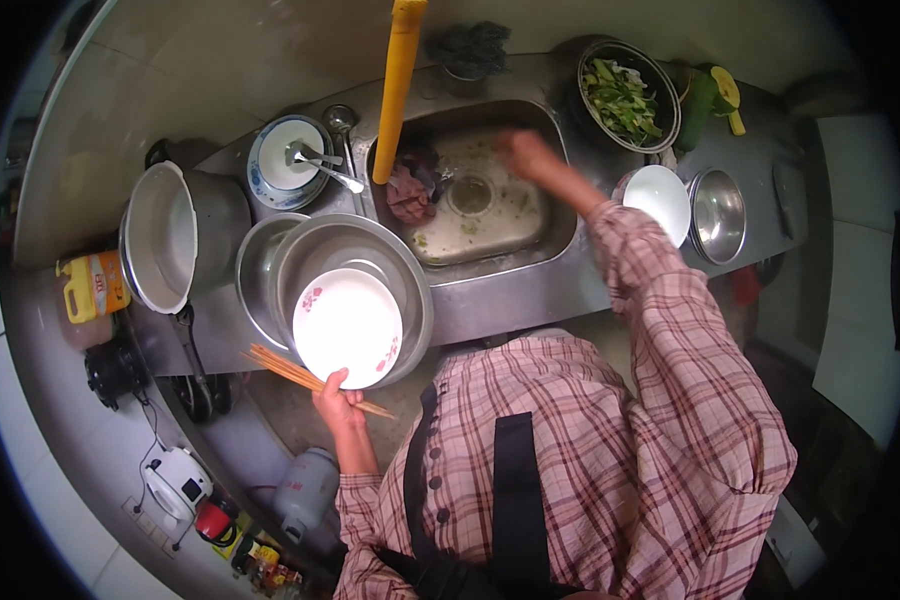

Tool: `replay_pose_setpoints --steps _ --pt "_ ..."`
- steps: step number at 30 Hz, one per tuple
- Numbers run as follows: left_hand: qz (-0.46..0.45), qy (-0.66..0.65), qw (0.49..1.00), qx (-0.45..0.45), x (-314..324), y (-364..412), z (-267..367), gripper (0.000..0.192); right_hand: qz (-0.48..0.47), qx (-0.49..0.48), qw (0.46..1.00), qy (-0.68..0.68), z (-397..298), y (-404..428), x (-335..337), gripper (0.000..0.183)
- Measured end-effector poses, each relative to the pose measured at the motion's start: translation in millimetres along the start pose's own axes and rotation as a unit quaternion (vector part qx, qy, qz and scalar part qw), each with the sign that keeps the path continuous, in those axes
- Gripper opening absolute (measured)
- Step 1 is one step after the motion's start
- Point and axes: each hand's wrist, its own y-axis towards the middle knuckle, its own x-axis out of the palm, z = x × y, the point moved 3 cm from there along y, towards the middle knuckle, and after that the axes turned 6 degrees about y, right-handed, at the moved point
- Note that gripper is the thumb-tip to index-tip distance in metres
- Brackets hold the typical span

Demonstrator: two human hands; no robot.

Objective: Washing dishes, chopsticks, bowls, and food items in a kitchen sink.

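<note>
My left hand [339, 405] grips a white plate with red flowers [347, 328] by its near edge, along with a bundle of wooden chopsticks [289, 369]. The plate is over a large steel basin [412, 315]. My right hand [523, 154], blurred, is above the right part of the steel sink [495, 244]; whether it holds anything cannot be told. A reddish-brown cloth [409, 196] lies at the sink's left side, and green scraps are scattered around the drain [470, 195]. A yellow pipe [399, 90] reaches down over the sink's left edge.
Left of the sink are a pressure cooker pot [221, 225], stacked bowls with spoons [289, 154] and a ladle [340, 118]. On the right are a bowl of leafy greens [621, 101], a white bowl [656, 202], steel bowls [720, 216] and a cut squash [726, 90].
</note>
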Motion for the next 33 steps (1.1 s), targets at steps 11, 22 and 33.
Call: replay_pose_setpoints --steps 11,22,33 --pt "0.02 0.001 1.0 -0.003 10.3 -11.3 4.0 0.031 -0.101 0.017 0.989 -0.11 76.2 18.5 207.5 0.02" --pt "0.012 -0.005 1.0 -0.008 8.3 -5.9 -0.3 0.027 -0.095 0.032 0.978 -0.181 68.6 11.8 209.3 0.022" --pt "-0.003 0.01 1.0 0.007 11.7 -7.9 1.5 0.019 -0.289 0.044 0.947 -0.132 86.4 46.0 208.0 0.029"
